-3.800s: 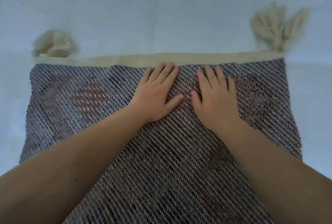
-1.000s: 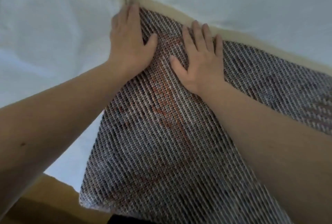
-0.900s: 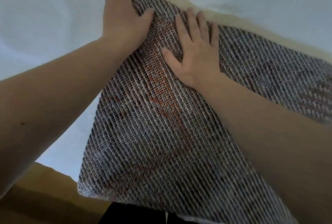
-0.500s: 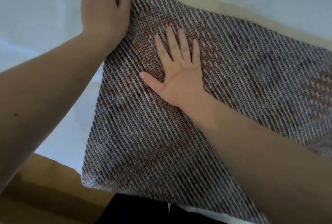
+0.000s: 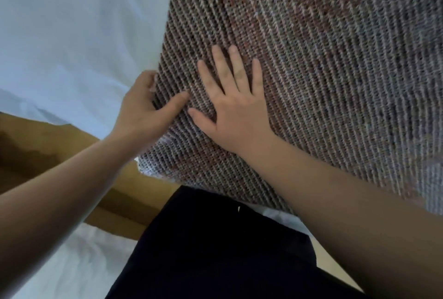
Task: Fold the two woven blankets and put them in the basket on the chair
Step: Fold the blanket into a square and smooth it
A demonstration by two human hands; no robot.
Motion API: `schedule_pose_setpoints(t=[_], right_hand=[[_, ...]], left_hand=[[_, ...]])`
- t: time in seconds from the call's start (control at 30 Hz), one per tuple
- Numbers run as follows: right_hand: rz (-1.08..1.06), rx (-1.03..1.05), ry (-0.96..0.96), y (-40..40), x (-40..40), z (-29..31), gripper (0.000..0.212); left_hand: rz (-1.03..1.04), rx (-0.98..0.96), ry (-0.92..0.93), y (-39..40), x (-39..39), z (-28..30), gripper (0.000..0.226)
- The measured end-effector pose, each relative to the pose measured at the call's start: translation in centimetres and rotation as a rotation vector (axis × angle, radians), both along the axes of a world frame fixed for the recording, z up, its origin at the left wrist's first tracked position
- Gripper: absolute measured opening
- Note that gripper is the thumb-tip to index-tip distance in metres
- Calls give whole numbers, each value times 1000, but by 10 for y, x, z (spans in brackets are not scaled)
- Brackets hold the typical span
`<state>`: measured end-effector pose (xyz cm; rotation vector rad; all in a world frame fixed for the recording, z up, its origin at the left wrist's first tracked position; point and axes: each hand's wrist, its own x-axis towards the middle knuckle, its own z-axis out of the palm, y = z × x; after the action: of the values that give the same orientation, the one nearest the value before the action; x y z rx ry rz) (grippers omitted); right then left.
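Note:
A grey woven blanket (image 5: 311,71) with reddish diamond patterns lies folded on the white bed sheet (image 5: 72,23); its near left corner reaches the bed's edge. My right hand (image 5: 235,112) presses flat on the blanket near that corner, fingers spread. My left hand (image 5: 141,112) is at the blanket's left edge, its thumb lying on top and its fingers curled round the edge. The basket, the chair and the second blanket are out of view.
A brown wooden bed frame (image 5: 28,150) runs along the near edge of the bed. My dark trousers (image 5: 215,250) fill the bottom middle. White fabric (image 5: 72,262) lies at the lower left.
My left hand has slid from the far left corner down the left edge toward me and taken hold of it. My right hand has moved nearer too, still flat. The view has tilted down.

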<state>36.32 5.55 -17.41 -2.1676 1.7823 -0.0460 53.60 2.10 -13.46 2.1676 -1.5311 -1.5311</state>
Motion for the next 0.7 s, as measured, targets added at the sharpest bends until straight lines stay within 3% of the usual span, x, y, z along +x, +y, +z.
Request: schedule_pose_setpoints(t=[0.1, 0.3, 0.53, 0.7], right_hand=[[40, -4, -5, 6, 11, 2, 76], [157, 23, -29, 19, 33, 2, 80], [243, 152, 51, 28, 60, 4, 85], [273, 151, 71, 32, 68, 5, 89]], left_hand=[[65, 186, 114, 7, 20, 0, 33], [181, 577, 269, 35, 52, 10, 40], [230, 673, 332, 75, 77, 10, 37], [199, 567, 298, 80, 108, 5, 41]])
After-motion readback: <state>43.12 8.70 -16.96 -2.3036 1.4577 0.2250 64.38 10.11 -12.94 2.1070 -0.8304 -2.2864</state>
